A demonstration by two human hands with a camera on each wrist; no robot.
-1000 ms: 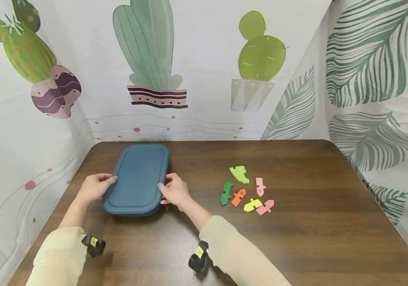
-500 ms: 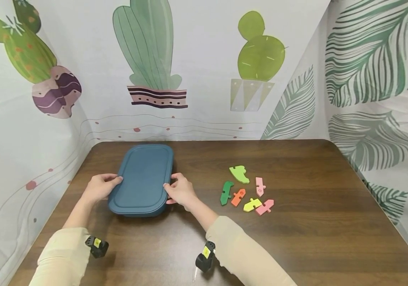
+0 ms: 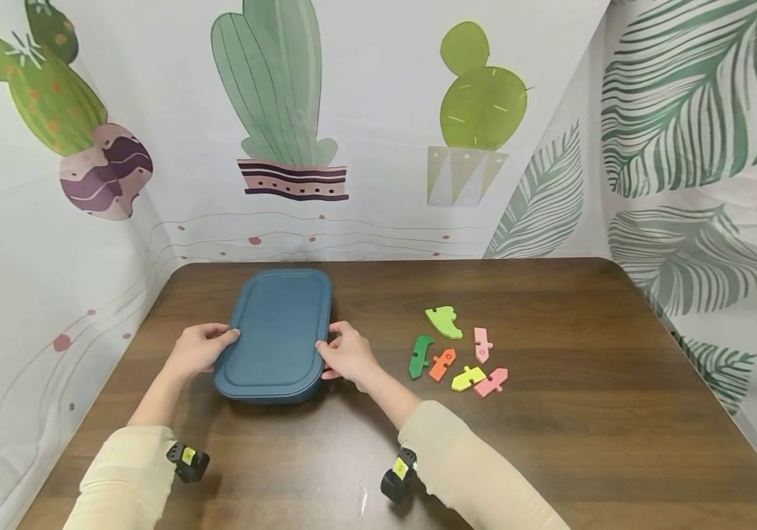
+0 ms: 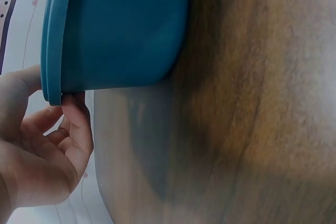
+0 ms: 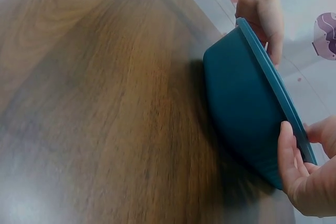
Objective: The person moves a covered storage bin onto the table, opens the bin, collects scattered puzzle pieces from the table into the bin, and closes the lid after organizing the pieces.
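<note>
A dark teal lidded container [image 3: 277, 335] sits on the brown wooden table [image 3: 584, 412], left of centre. My left hand [image 3: 201, 348] grips its left rim, thumb on the lid and fingers curled under the edge. My right hand [image 3: 348, 354] grips the right rim the same way. In the left wrist view the teal container [image 4: 115, 30] fills the top, with my left hand [image 4: 42, 140] hooked under its lip. In the right wrist view the container [image 5: 252, 103] stands between my right hand [image 5: 307, 174] and the left hand [image 5: 260, 17].
Several flat foam puzzle pieces lie right of the container: light green [image 3: 445, 322], dark green [image 3: 420, 356], orange [image 3: 442, 364], yellow [image 3: 467, 379] and two pink [image 3: 482, 344] [image 3: 493, 382]. Cloth walls with cactus and leaf prints close off the table's back and sides.
Both hands have slid the container to the right, closer to the foam pieces. The grip on both rims is unchanged.
</note>
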